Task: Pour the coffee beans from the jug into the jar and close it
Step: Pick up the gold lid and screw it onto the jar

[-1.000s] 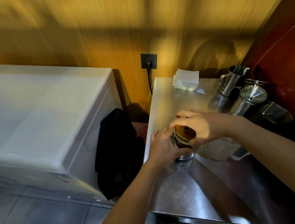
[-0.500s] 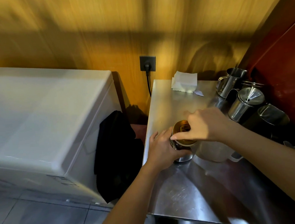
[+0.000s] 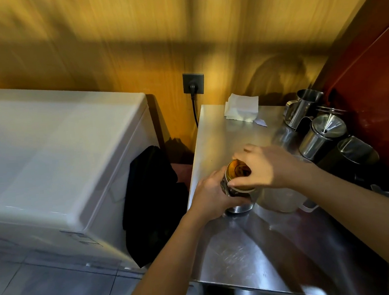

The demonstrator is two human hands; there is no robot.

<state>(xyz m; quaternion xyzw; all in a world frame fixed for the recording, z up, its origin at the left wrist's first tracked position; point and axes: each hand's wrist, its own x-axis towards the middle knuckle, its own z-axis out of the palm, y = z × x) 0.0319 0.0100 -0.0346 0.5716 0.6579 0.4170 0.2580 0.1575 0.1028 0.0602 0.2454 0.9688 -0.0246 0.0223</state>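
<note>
Now, left hand [image 3: 212, 196]: fingers are wrapped closed around the jar [image 3: 236, 190].
Right hand [image 3: 263, 165]: fingers are closed on the lid [image 3: 238, 170].
Jug [image 3: 280, 200]: stood on the surface [image 3: 255, 254], just beside the jar.

Two bare forearms without sleeves, watch or rings end in the bare left hand [image 3: 212, 192] and the bare right hand [image 3: 266, 165], each with slim fingers

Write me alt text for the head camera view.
On a steel counter, the left hand grips a jar while the right hand holds its lid. A clear jug stands just right; metal pitchers line the back.
</note>
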